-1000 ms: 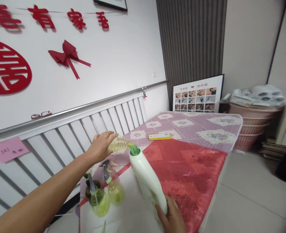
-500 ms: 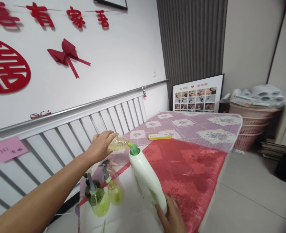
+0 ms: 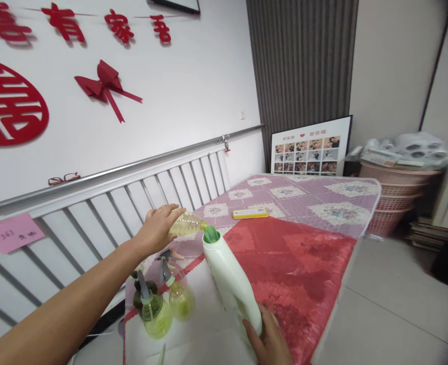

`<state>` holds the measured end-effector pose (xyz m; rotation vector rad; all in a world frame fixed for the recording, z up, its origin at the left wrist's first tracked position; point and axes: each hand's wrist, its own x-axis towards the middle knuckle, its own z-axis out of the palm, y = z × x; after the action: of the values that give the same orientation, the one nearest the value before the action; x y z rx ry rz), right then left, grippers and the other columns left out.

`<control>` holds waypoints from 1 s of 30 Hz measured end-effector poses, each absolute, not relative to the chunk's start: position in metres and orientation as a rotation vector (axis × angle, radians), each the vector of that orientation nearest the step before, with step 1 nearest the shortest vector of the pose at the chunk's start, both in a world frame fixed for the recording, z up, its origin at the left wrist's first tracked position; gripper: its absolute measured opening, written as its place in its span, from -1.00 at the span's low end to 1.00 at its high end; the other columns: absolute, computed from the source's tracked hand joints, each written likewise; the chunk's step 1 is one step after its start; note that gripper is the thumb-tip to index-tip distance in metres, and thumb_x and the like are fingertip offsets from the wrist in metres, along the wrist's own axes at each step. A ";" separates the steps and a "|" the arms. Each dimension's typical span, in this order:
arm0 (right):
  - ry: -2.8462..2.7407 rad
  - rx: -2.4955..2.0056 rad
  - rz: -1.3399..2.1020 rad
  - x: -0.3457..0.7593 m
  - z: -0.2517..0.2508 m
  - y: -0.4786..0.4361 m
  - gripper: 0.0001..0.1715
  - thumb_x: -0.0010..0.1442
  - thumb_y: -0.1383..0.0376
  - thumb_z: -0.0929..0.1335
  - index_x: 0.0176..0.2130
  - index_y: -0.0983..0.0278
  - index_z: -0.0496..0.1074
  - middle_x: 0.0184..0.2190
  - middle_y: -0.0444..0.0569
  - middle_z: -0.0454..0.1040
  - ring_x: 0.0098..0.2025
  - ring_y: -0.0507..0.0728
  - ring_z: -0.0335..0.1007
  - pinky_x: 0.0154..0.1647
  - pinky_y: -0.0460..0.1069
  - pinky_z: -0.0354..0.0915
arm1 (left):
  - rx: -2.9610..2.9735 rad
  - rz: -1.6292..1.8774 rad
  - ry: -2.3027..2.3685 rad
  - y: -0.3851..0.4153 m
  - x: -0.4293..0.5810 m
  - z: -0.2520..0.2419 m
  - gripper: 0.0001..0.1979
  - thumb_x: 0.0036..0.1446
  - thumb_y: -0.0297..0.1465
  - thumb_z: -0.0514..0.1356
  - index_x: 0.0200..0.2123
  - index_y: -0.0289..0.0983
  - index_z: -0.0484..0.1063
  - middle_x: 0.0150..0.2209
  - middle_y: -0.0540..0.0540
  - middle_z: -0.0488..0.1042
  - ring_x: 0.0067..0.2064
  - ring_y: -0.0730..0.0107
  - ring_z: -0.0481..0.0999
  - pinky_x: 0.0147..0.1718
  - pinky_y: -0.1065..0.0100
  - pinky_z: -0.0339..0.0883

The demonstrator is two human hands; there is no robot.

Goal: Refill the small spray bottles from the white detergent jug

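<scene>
My left hand (image 3: 157, 229) is closed round a clear plastic bottle (image 3: 187, 224) of yellowish liquid, tipped on its side. Its mouth rests in a green funnel (image 3: 210, 233) set in the neck of a tall white bottle (image 3: 231, 284). The white bottle leans toward the left, and my right hand (image 3: 268, 339) grips it at the base. Both bottles are held above a bed with a red cover (image 3: 296, 268).
Two green spray bottles (image 3: 153, 312) (image 3: 180, 296) stand on the bed below my left arm. A yellow flat case (image 3: 250, 213) lies on the pink quilt. A white slatted headboard (image 3: 105, 208) runs along the left. Pink laundry baskets (image 3: 393, 197) and a photo frame (image 3: 310, 147) stand beyond the bed.
</scene>
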<state>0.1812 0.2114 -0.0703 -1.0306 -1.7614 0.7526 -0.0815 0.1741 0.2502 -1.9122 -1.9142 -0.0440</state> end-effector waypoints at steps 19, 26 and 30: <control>-1.799 -0.989 0.715 0.185 -0.078 0.214 -0.54 0.18 0.02 0.33 -0.04 0.25 0.44 -0.09 0.15 0.58 -0.05 0.28 0.53 -0.04 0.13 0.46 | -1.917 -0.028 -1.870 0.176 -0.084 0.252 -0.29 0.04 -0.50 0.21 0.24 -0.04 0.07 0.27 -0.20 0.20 0.26 0.06 0.20 0.16 -0.10 0.06; -1.769 -0.992 0.735 0.184 -0.074 0.213 -0.52 0.16 0.00 0.33 -0.07 0.25 0.46 -0.12 0.15 0.59 -0.07 0.29 0.54 -0.06 0.13 0.47 | -1.917 -0.018 -1.859 0.176 -0.083 0.252 -0.28 0.04 -0.52 0.19 0.24 -0.04 0.05 0.28 -0.20 0.20 0.26 0.07 0.20 0.15 -0.09 0.08; -1.770 -1.017 0.745 0.184 -0.075 0.214 -0.52 0.15 -0.01 0.33 -0.06 0.24 0.45 -0.12 0.14 0.59 -0.08 0.29 0.54 -0.05 0.15 0.46 | -1.912 -0.010 -1.860 0.177 -0.085 0.250 -0.28 0.04 -0.50 0.18 0.25 -0.04 0.04 0.28 -0.20 0.19 0.26 0.06 0.19 0.14 -0.10 0.08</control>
<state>0.1840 0.2141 -0.0746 -1.0169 -1.7704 0.7448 -0.0849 0.1766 0.2505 -1.9122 -1.8597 -0.0099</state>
